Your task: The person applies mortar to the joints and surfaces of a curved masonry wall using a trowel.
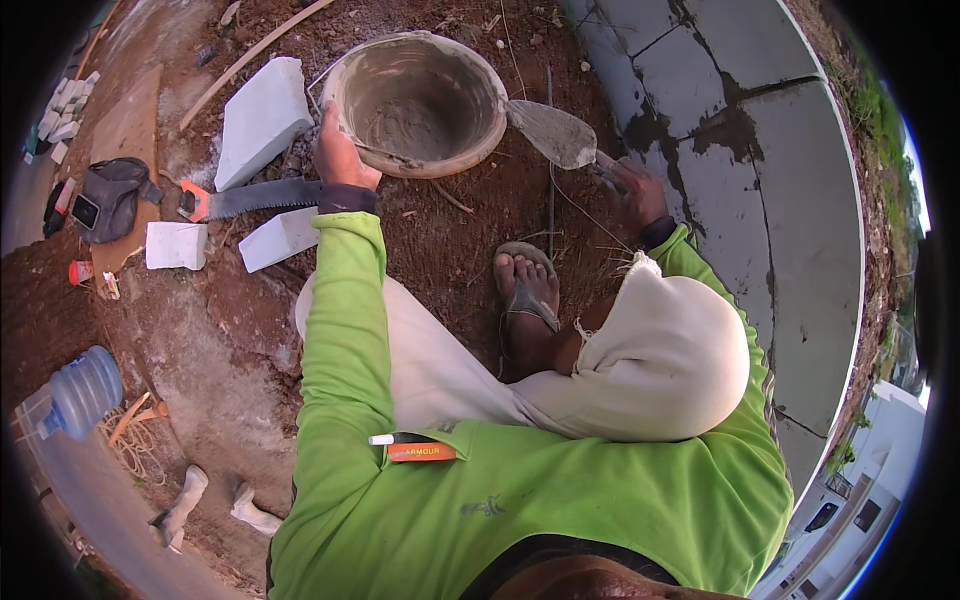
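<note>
A round mortar bucket tilts toward me, its inside coated with wet grey mortar and a little lying at the bottom. My left hand is closed on the left side of its rim. With my right hand I grip the handle of a trowel, close to the block wall. The trowel's blade is smeared with grey mortar and its tip reaches the bucket's right rim; whether they touch, I cannot tell. My fingers partly hide the handle.
On my right runs a wall of pale blocks with dark wet joints. A handsaw lies left among white blocks. Further left are a dark bag and a large water bottle. A thin string crosses near my foot.
</note>
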`<move>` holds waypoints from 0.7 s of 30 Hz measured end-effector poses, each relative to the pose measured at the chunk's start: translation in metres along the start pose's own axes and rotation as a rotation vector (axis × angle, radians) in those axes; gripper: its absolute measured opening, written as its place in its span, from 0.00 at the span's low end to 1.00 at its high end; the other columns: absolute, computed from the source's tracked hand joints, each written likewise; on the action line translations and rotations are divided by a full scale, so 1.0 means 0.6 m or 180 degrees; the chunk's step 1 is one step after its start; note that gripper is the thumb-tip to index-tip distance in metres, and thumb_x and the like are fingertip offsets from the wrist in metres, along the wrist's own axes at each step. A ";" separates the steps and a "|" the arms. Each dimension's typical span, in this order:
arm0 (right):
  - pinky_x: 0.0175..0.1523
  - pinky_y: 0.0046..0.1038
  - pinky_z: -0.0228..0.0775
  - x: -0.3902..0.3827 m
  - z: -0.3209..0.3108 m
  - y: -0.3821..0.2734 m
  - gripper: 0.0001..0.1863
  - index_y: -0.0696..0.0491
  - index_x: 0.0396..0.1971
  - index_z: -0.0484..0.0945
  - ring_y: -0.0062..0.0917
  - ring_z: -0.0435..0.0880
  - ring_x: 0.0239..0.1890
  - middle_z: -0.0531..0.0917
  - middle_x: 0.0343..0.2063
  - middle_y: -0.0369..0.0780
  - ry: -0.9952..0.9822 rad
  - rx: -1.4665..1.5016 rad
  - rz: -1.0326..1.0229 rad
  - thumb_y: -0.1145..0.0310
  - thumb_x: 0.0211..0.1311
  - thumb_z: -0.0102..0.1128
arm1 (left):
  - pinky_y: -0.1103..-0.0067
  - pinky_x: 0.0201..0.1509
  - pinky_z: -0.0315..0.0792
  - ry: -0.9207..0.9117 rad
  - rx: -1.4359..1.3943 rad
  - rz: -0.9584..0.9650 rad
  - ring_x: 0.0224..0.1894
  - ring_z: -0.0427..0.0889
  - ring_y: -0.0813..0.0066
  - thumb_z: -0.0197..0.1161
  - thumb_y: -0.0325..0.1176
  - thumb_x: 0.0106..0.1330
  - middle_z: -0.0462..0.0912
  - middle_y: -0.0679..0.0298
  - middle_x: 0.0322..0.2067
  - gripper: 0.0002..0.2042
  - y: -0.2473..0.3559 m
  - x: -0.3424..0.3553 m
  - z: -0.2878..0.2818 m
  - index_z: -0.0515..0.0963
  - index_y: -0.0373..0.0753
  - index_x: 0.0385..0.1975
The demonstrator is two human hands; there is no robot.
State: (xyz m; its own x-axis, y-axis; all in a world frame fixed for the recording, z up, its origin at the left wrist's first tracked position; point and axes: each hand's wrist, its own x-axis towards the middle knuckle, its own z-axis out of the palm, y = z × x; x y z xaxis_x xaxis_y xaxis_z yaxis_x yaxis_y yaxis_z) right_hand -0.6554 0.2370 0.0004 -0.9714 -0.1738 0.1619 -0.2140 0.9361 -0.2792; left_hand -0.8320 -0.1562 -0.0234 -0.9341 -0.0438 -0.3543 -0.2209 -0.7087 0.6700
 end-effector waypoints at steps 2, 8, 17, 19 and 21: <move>0.36 0.40 0.77 -0.014 0.034 -0.030 0.19 0.48 0.54 0.81 0.42 0.82 0.32 0.80 0.33 0.42 -0.0107 0.0290 -0.0003 0.65 0.62 0.66 | 0.61 0.64 0.73 -0.0047 0.0008 0.0068 0.60 0.79 0.60 0.52 0.45 0.76 0.77 0.55 0.60 0.24 -0.004 0.010 -0.034 0.70 0.36 0.65; 0.34 0.41 0.77 0.016 -0.007 -0.046 0.24 0.45 0.58 0.79 0.41 0.83 0.32 0.80 0.32 0.42 -0.0091 0.0096 -0.0261 0.67 0.60 0.65 | 0.64 0.63 0.74 0.0020 0.0436 0.0208 0.57 0.80 0.62 0.54 0.45 0.76 0.77 0.55 0.59 0.25 -0.017 0.004 -0.011 0.70 0.34 0.64; 0.37 0.41 0.79 0.051 -0.056 -0.064 0.26 0.37 0.62 0.77 0.41 0.84 0.32 0.80 0.32 0.41 -0.0750 -0.0100 -0.0626 0.65 0.62 0.62 | 0.74 0.57 0.75 -0.0253 0.1081 0.0611 0.52 0.81 0.68 0.58 0.46 0.73 0.81 0.56 0.52 0.25 -0.028 -0.037 0.027 0.77 0.29 0.58; 0.39 0.39 0.80 0.082 -0.062 -0.080 0.26 0.34 0.62 0.77 0.39 0.84 0.33 0.81 0.33 0.40 -0.0593 -0.0349 -0.0457 0.66 0.63 0.61 | 0.75 0.57 0.73 -0.0343 0.1091 0.0628 0.51 0.80 0.71 0.60 0.44 0.73 0.82 0.57 0.51 0.24 -0.026 -0.039 0.028 0.78 0.28 0.56; 0.40 0.38 0.80 0.133 -0.101 -0.100 0.27 0.33 0.62 0.77 0.37 0.84 0.35 0.81 0.36 0.39 -0.0602 -0.1088 -0.0051 0.67 0.62 0.60 | 0.78 0.59 0.69 -0.0415 0.1279 0.0720 0.50 0.78 0.75 0.62 0.42 0.72 0.84 0.60 0.50 0.23 -0.022 -0.047 0.030 0.79 0.26 0.55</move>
State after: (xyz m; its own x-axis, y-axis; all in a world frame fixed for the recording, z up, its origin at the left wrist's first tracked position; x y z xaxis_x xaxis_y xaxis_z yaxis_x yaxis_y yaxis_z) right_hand -0.7140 0.1853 0.0877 -0.9769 -0.2126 -0.0226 -0.2135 0.9752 0.0587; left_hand -0.8076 -0.1326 -0.0104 -0.9929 -0.0587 -0.1031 -0.0750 -0.3623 0.9290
